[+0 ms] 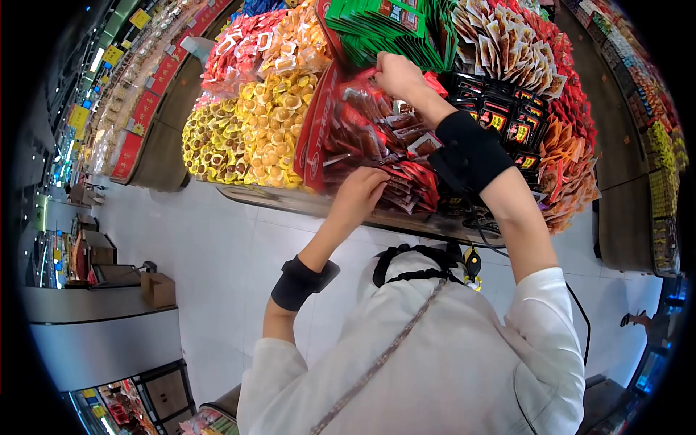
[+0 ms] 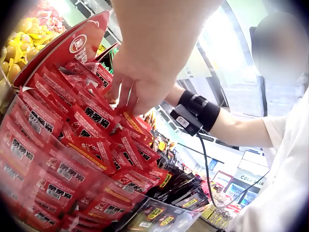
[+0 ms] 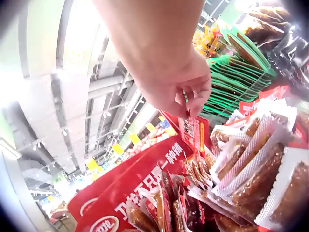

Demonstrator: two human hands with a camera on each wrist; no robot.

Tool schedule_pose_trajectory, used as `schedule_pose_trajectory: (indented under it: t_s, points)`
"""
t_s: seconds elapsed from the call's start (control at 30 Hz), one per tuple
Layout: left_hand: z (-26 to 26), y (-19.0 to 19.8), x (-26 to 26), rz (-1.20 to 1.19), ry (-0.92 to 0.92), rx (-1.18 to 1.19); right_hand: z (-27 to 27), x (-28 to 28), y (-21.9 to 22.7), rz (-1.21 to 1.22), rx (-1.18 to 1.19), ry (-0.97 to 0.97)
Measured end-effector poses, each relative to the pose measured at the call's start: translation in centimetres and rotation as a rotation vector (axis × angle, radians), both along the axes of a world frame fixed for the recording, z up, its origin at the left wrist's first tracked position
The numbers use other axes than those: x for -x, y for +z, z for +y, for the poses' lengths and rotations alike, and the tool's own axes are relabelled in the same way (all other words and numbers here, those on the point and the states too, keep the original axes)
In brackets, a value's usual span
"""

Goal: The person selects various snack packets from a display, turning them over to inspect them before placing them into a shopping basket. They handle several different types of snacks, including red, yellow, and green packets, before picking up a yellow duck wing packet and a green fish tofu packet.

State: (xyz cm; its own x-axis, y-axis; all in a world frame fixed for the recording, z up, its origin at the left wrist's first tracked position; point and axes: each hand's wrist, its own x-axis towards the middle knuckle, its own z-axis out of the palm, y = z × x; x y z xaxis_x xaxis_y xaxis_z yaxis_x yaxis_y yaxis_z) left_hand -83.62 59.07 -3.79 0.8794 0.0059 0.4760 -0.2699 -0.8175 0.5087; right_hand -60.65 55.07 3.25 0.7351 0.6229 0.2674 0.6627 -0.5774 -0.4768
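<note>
My right hand (image 1: 401, 77) is at the back of the red-packet section, beside the stacked green packets (image 1: 384, 22). In the right wrist view its thumb and fingers pinch the top of a red snack packet (image 3: 192, 133), which stands upright with a barcode showing. Nearer the front edge, my left hand (image 1: 359, 194) is low over a row of red snack packets (image 1: 409, 190). Seen from the left wrist, its bent fingers (image 2: 126, 92) grip the upper edge of a red packet (image 2: 137, 124), fingertips partly hidden among the packets. Clear-wrapped brown snacks (image 3: 256, 169) lie between the hands.
A red printed divider (image 1: 317, 130) separates these packets from yellow-wrapped snacks (image 1: 272, 112) on the left. Black packets (image 1: 507, 119) fill the section on the right. A clear panel (image 2: 159, 215) fronts the bin. A cable (image 2: 207, 164) hangs from the right wristband.
</note>
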Motion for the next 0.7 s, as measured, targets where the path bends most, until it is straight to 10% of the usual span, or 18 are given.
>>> schedule_pose_trajectory:
  t_s: [0.2, 0.7]
  points:
    - [0.3, 4.7, -1.2, -0.135, 0.11, 0.188, -6.6, 1.4, 3.6, 0.601, -0.56, 0.199]
    - [-1.9, 8.8, -3.4, 0.01, -0.118, 1.135, -13.5, 8.8, 5.3, 1.023, -0.588, 0.224]
